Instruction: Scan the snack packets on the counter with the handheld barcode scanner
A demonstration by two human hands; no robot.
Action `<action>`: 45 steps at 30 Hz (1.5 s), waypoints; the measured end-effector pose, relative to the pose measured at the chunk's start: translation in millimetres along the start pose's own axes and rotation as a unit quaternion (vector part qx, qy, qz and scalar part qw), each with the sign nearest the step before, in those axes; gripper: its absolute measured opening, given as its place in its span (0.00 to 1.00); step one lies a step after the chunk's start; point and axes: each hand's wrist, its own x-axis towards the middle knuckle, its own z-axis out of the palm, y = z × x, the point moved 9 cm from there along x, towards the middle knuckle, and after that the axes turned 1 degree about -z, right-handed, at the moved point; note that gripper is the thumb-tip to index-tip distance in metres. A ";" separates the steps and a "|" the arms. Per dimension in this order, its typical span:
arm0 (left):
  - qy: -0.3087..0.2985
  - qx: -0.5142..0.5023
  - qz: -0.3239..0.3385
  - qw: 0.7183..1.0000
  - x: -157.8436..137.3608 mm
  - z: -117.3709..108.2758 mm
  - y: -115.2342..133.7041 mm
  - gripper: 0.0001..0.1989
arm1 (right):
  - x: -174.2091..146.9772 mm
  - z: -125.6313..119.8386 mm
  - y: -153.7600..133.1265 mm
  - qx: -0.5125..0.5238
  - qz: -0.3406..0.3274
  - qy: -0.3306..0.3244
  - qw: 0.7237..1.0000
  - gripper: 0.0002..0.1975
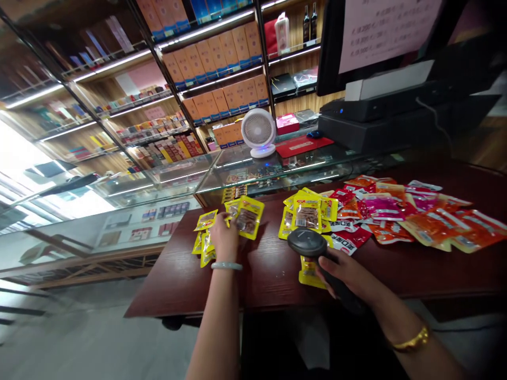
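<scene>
My right hand is wrapped around the handle of a black barcode scanner, whose head points away over the table. Under and behind the scanner lie yellow snack packets in a loose pile. At the left of the table, my left hand has its fingers curled at the edge of a yellow snack packet with a clear window showing brown food. More yellow packets lie beside and beneath that hand; its fingertips are partly hidden.
Red, orange and pink packets are heaped on the right of the dark red table. Behind it stand a glass display counter, a white fan, a red mat and a black monitor. Boxes line the shelves.
</scene>
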 end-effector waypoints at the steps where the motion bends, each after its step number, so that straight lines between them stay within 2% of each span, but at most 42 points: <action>1: 0.044 0.023 0.011 0.999 2.8 -11.7 4.0 0.12 | -1.6 -3.6 -1.1 0.000 0.000 0.004 1.000 0.23; 2: 0.063 0.033 0.025 0.997 2.8 -15.6 11.2 0.13 | -3.0 -6.7 -2.3 -0.001 -0.001 0.008 1.000 0.23; 3: 0.049 0.031 0.042 0.997 0.6 -10.6 21.0 0.13 | -4.1 -9.4 -3.7 -0.002 -0.003 0.011 1.000 0.22; 4: 0.008 0.020 0.059 0.998 -4.0 2.2 32.6 0.13 | -5.1 -11.7 -4.9 -0.001 -0.006 0.014 1.000 0.22; 7: -0.150 -0.007 0.115 0.982 -32.1 60.4 73.7 0.13 | -7.6 -16.6 -8.2 0.006 -0.013 0.022 1.000 0.22; 9: -0.208 0.020 0.141 0.968 -50.9 94.3 96.1 0.17 | -9.4 -20.0 -9.4 0.007 -0.016 0.028 0.999 0.22; 12: -0.251 0.077 0.145 0.954 -64.4 129.1 113.5 0.21 | -12.4 -28.2 -9.2 0.012 -0.016 0.047 0.999 0.22; 16: -0.289 0.061 0.132 0.946 -64.8 148.9 119.2 0.12 | -15.9 -40.7 -7.9 0.013 -0.022 0.075 0.997 0.24; 21: -0.303 -0.045 0.065 0.950 -62.3 150.2 103.9 0.07 | -16.2 -41.8 -11.1 0.017 -0.035 0.083 0.996 0.23; 26: -0.266 -0.051 0.092 0.958 -63.0 135.1 100.9 0.07 | -12.0 -33.4 -12.7 0.037 -0.027 0.075 0.996 0.24; 29: -0.244 -0.075 0.071 0.964 -48.6 119.1 85.4 0.05 | -11.8 -32.7 -14.8 0.037 -0.038 0.067 0.996 0.23; 32: -0.193 -0.089 0.017 0.977 -15.8 85.9 47.5 0.07 | -14.0 -38.8 -15.1 0.042 -0.046 0.072 0.995 0.22; 34: -0.116 -0.070 -0.020 0.991 8.3 51.0 18.5 0.09 | -15.4 -44.3 -13.4 0.050 -0.041 0.081 0.995 0.22; 36: -0.016 -0.027 0.002 1.000 22.2 13.1 7.9 0.14 | -15.6 -48.2 -11.9 0.057 -0.034 0.085 0.994 0.23; 38: 0.024 0.024 0.034 0.999 20.0 -4.3 13.7 0.17 | -14.6 -49.8 -11.8 0.059 -0.032 0.086 0.994 0.23; 40: -0.035 0.050 0.076 0.995 4.6 9.4 32.6 0.16 | -13.0 -49.0 -12.6 0.058 -0.032 0.085 0.994 0.24; 43: -0.190 0.081 0.145 0.968 -35.3 62.4 70.0 0.18 | -11.3 -44.1 -13.4 0.050 -0.030 0.078 0.995 0.24; 45: -0.238 0.129 0.160 0.949 -56.1 92.5 87.2 0.23 | -11.0 -40.0 -13.7 0.044 -0.032 0.070 0.996 0.24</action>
